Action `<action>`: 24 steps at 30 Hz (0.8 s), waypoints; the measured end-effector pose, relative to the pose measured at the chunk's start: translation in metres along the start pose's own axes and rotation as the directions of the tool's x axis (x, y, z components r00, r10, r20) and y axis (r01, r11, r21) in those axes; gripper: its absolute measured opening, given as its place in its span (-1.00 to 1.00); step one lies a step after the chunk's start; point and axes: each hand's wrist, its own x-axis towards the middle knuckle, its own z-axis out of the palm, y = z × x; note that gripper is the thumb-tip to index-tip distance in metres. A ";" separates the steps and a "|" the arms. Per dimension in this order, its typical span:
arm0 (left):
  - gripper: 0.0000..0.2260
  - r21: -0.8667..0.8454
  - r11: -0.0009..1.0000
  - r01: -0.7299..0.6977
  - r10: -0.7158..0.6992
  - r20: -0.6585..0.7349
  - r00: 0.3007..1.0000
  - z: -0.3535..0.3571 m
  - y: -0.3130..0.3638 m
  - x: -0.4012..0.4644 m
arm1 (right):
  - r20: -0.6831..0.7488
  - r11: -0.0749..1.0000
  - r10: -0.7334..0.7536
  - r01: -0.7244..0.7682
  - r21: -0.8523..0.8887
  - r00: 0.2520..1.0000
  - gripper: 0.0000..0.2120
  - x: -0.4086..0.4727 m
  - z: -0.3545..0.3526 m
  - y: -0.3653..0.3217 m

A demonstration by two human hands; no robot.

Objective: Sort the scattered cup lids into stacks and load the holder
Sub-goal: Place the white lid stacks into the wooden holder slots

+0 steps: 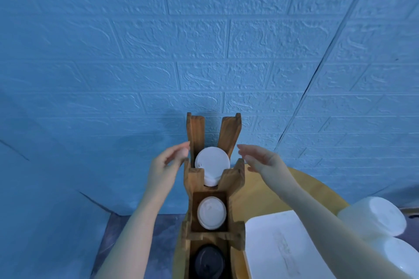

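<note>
**Wooden lid holder, 3 compartments, hands at either side**

Item 1: holder (235, 179). Grained brown wood, tall and narrow, with slotted upright walls that flare outward at the far end. It stands on my round wooden bench (256, 190), near its left edge, running away from me toward the wall.

Item 2: white lid stack (212, 164), far compartment. Smooth round plastic, the top lid tilted up toward me, the rest of the stack showing through the front slot below it.

Item 3: second white lid stack (211, 212), middle compartment. Round, matte, with a raised rim; it sits inside a square wooden well.

Item 4: black lids (207, 261), nearest compartment. Dark, round, glossy; detail is hard to read in shadow.

Item 5: my left hand (169, 163). Fingers loosely curved, holding nothing, fingertips just beside the holder's left wall.

Item 6: my right hand (260, 157). Fingers extended and relaxed, holding nothing, just beside the holder's right wall; I cannot tell whether it touches.

Item 7: flat white rectangular board (281, 247), smooth, lying on the bench right of the holder.

Item 8: 2 white cylindrical cup stacks (374, 219), lying on their sides at the right edge.

Item 9: blue wall (204, 41), embossed brick pattern, rough texture.
</note>
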 end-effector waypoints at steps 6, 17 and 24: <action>-0.82 0.378 0.884 -0.274 0.267 0.073 0.961 -0.005 0.041 -0.027 | 0.015 0.978 -0.109 0.110 -0.178 0.994 -0.62 -0.036 -0.018 -0.014; -0.63 0.506 0.651 -0.566 0.471 0.315 0.824 0.099 0.043 -0.134 | -0.056 0.973 -0.099 0.085 -0.214 0.994 -0.60 -0.130 -0.071 0.021; -0.68 0.501 0.693 -0.519 0.355 0.390 0.850 0.208 -0.011 -0.199 | -0.179 0.964 -0.005 -0.043 -0.262 0.984 -0.61 -0.210 -0.133 0.093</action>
